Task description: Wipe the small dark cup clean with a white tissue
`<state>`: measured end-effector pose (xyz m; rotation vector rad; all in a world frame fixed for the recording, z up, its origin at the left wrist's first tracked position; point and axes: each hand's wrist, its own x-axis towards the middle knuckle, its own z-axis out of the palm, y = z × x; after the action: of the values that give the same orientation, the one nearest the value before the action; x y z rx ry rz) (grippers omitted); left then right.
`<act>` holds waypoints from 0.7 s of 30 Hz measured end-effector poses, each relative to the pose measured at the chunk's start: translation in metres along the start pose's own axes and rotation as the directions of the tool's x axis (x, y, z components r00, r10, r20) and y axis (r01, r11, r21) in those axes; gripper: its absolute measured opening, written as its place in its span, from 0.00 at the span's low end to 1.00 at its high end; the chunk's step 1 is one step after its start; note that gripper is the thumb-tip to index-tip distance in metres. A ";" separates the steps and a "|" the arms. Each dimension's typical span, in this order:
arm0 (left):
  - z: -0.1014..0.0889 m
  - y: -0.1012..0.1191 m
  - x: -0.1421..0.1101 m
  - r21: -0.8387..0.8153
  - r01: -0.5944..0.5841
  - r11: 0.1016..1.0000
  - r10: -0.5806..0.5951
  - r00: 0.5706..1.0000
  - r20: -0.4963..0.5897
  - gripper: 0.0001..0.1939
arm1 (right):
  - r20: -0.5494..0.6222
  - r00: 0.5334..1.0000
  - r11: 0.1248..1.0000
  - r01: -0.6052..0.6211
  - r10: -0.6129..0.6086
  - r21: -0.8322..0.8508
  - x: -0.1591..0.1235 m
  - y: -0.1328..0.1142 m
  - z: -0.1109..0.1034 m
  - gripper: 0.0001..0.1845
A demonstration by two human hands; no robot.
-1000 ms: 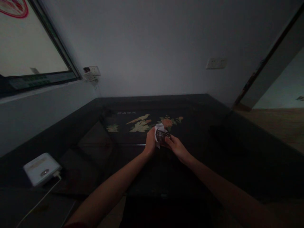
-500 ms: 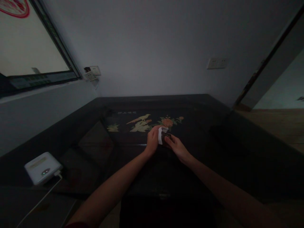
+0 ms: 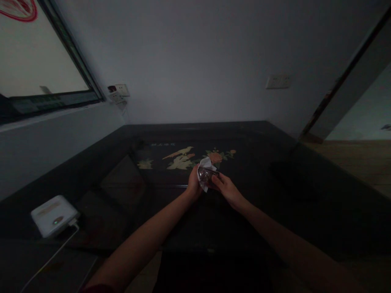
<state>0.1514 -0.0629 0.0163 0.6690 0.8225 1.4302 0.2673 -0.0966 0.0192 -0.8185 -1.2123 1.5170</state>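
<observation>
White, crumpled cloth or paper (image 3: 205,162) shows in the head view, bunched between a person's two bare hands and partly wrapped around a small, dark, glossy object (image 3: 205,175). Dim light hides exactly what that object is.

The left hand (image 3: 193,183) is curled around the far-left side of the white material, cupping it against the object; its fingertips are mostly hidden. The right hand (image 3: 227,189) is closed in a pinch on the object's right end, with the thumb lying on top. Both forearms reach forward from the bottom of the view, and the hands nearly meet, with the object held between them, above a dark, shiny table (image 3: 238,224).

Just beyond the hands, a decoration (image 3: 180,162) on the table shows a pale bird and leaves, with an orange flower (image 3: 214,157) directly past the white material. A short line of lettering (image 3: 163,144) sits farther off, to the left.

Well to the left of the hands and nearer the person, a white box (image 3: 53,213) rests with a white cord (image 3: 50,258) plugged into its side. Far beyond the hands stands a plain, pale wall (image 3: 195,61), with sockets (image 3: 119,93) to the left, beside a window (image 3: 45,53), and a socket plate (image 3: 278,81) to the right.
</observation>
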 end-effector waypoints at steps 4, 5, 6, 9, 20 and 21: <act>0.000 0.003 -0.004 0.085 -0.056 0.995 0.058 0.998 -0.017 0.15 | 0.005 1.000 1.000 0.006 -0.006 0.005 0.000 -0.001 0.001 0.25; 0.000 0.005 -0.006 0.163 -0.129 0.978 0.133 0.991 -0.011 0.15 | 0.008 1.000 1.000 0.006 -0.006 0.010 -0.001 -0.001 0.001 0.25; 0.001 0.007 -0.010 0.257 -0.211 0.943 0.217 0.976 0.008 0.15 | 0.007 1.000 1.000 0.003 -0.003 0.013 -0.001 -0.001 0.001 0.25; 0.002 0.013 -0.022 0.467 -0.452 0.760 0.422 0.890 0.175 0.17 | -0.015 1.000 1.000 -0.006 0.007 0.010 -0.001 0.001 -0.001 0.25; 0.002 0.022 -0.024 0.558 -0.592 0.581 0.456 0.805 0.380 0.17 | -0.046 0.999 0.999 0.010 -0.011 -0.042 0.001 0.004 -0.001 0.26; 0.001 0.021 -0.020 0.530 -0.547 0.648 0.439 0.837 0.327 0.17 | -0.045 0.999 0.999 0.016 -0.018 -0.042 0.000 0.003 -0.001 0.26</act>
<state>0.1408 -0.0816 0.0357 1.6053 1.0188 1.5564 0.2670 -0.0967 0.0163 -0.8634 -1.2180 1.4568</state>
